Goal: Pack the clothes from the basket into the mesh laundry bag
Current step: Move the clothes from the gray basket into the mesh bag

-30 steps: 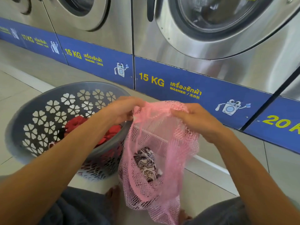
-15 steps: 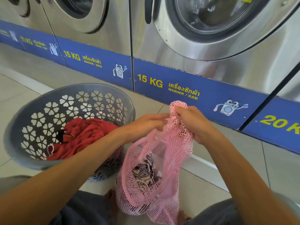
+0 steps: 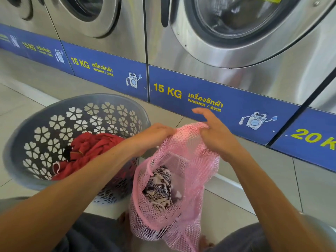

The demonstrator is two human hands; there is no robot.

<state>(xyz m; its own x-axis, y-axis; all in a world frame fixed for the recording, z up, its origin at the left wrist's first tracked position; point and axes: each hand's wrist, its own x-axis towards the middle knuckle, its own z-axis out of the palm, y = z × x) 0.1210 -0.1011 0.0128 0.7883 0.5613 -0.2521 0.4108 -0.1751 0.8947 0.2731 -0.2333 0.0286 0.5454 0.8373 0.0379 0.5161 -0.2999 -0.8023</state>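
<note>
A pink mesh laundry bag point(image 3: 183, 180) hangs between my hands above the floor. Inside it lies a black-and-white patterned garment point(image 3: 160, 188). My left hand point(image 3: 152, 137) grips the bag's top edge on the left. My right hand point(image 3: 216, 133) pinches the bunched top on the right, with its index finger stretched out. A grey basket point(image 3: 21, 142) with flower-shaped holes stands on the floor at the left and holds red clothes point(image 3: 87, 150); my left forearm crosses over its near rim.
Steel front-loading washing machines point(image 3: 236, 33) with a blue "15 KG" base strip point(image 3: 181, 93) line the back. A raised tile step point(image 3: 227, 186) runs along their foot. My knees in dark shorts point(image 3: 94, 233) and bare toes point(image 3: 123, 219) sit below the bag.
My hands drew together and gathered the bag's mouth, which was spread wide a second ago. My right index finger has now lifted off the mesh. The view shifted slightly toward the basket.
</note>
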